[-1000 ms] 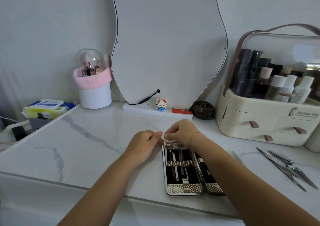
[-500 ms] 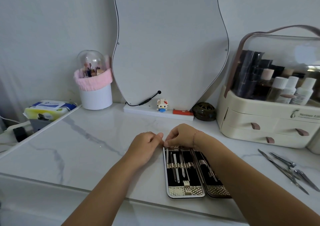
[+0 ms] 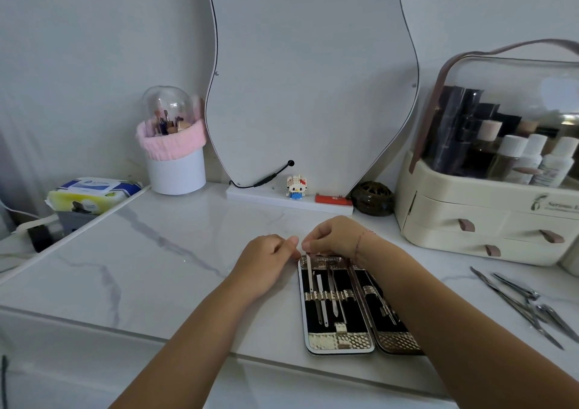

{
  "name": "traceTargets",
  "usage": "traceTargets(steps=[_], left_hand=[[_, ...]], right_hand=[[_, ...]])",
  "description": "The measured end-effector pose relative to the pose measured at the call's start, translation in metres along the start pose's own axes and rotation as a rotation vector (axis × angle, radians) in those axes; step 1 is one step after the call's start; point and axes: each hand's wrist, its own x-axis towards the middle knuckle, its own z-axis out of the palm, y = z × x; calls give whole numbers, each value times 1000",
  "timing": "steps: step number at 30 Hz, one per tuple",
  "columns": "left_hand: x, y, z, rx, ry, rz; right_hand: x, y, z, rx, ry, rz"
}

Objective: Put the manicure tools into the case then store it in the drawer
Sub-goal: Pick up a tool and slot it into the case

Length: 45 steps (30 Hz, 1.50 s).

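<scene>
White marble tabletop (image 3: 163, 270) against grey wall, wavy mirror (image 3: 310, 73) at 12 o'clock. Manicure case (image 3: 341, 343) lies open near front edge at 5 o'clock, several thin tools strapped inside. Right hand (image 3: 336, 236) at case's far end, fingers pinched on top of slim metal tool (image 3: 309, 275) in leftmost slot. Left hand (image 3: 266, 261) just beside at 9 o'clock, fingers curled; cannot tell if gripping anything. Loose tools (image 3: 526, 302) on tabletop at 3 o'clock. Cream drawer organizer (image 3: 482, 217) at 2 o'clock.
</scene>
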Motion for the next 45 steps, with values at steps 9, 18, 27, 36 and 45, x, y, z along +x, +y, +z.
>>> traceTargets(steps=[9, 18, 27, 36, 45], left_hand=[[0, 0, 0, -3, -9, -11], [2, -2, 1, -19, -17, -4], [2, -1, 0, -26, -20, -11], [1, -1, -1, -39, -18, -26], [3, -6, -1, -62, -26, 3]], right_hand=[[-16, 9, -5, -169, -66, -165], [-33, 15, -15, -509, -177, -356], [-38, 22, -13, -624, -189, -400], [-47, 29, -14, -410, -162, -385], [-97, 49, -46, -229, 205, -266]])
